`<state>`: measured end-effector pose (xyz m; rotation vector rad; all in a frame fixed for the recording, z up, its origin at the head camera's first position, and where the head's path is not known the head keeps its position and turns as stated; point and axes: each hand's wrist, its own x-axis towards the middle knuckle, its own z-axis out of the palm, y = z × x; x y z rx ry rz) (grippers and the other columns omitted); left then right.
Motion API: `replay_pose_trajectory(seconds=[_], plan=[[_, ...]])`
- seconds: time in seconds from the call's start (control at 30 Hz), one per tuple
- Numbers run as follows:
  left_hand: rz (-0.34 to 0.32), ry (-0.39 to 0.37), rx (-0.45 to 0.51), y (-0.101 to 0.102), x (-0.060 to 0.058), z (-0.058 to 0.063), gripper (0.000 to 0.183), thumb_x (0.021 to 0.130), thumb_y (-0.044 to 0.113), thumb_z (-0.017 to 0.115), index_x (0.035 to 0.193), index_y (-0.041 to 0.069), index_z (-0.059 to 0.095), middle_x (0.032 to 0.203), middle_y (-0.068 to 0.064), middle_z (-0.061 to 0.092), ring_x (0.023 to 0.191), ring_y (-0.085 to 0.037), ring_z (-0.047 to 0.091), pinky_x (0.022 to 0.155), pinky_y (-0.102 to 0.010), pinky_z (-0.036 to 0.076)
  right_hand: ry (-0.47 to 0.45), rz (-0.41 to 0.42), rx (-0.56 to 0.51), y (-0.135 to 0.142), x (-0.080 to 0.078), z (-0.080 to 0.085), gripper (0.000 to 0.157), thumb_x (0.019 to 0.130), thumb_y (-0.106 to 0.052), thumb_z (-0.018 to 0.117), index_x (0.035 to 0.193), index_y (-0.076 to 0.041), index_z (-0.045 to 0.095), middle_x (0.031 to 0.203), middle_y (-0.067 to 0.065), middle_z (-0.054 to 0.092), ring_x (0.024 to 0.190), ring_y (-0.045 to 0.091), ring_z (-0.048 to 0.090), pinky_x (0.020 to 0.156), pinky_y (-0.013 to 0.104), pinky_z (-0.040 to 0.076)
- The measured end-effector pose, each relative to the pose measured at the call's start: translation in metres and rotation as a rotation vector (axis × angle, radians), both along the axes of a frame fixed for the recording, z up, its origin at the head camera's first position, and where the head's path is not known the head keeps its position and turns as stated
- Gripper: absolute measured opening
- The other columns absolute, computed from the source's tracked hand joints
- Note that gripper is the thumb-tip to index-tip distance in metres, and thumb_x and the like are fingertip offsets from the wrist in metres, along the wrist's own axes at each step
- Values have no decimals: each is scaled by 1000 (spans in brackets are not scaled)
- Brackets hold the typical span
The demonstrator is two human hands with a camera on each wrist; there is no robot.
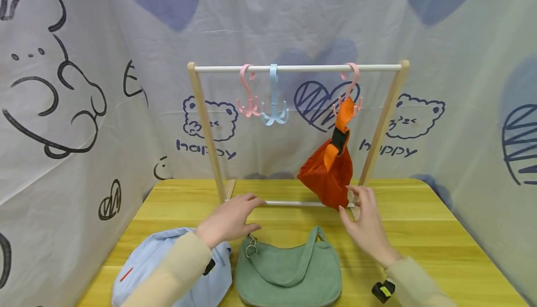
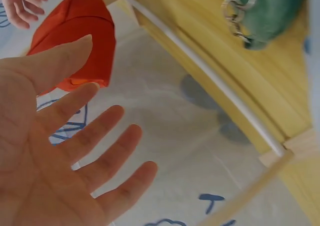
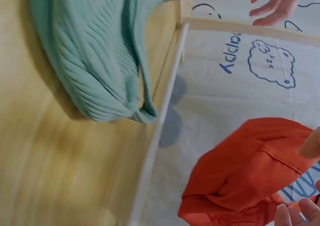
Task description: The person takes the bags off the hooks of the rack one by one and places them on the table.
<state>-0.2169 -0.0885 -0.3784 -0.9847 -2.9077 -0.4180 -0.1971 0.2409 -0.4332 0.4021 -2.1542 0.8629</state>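
Note:
An orange-red bag (image 1: 329, 171) with a black buckle hangs by its orange strap from the right pink hook (image 1: 352, 80) on the rack. My right hand (image 1: 366, 223) is at the lower right side of this bag, thumb and fingers apart, fingertips right at its edge. In the right wrist view, those fingertips (image 3: 311, 145) overlap the bag. My left hand (image 1: 228, 218) hovers above the green shoulder bag (image 1: 289, 269) and a light blue cloth item (image 1: 148, 255) with a small red tag. Its fingers are spread and hold nothing in the left wrist view.
The rack has wooden posts (image 1: 205, 129), a white top bar (image 1: 310, 68) and a low white bar (image 1: 289, 203). Another pink hook (image 1: 247, 92) and a light blue hook (image 1: 274, 97) hang left of centre. A printed cloth backdrop surrounds the wooden table (image 1: 419, 237).

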Motion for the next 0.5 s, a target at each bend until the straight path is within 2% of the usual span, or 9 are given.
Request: replay_pose_trajectory(seconds=[0.13,0.27,0.5], plan=[[-35,41,29,11,-3,5,46,92,28,75,135,16,61,136,-5,62,121,-27,63,103,-44,52,-41,-11,9,-2,-9,5,55,82,3,76,132,3,53,124,21,53,99,23,49,81,26,42],[-58,59,46,20,-5,9,49,91,26,76,137,16,60,138,-4,61,123,-26,62,104,-43,51,-90,1,15,-5,-15,6,56,85,-1,76,135,3,51,127,20,54,109,31,55,86,38,49],[-95,100,97,35,-9,16,48,92,23,75,136,17,59,138,-2,61,123,-25,62,104,-42,52,-116,8,14,-8,-23,4,49,87,-2,74,132,2,55,120,19,60,97,27,58,80,41,50]])
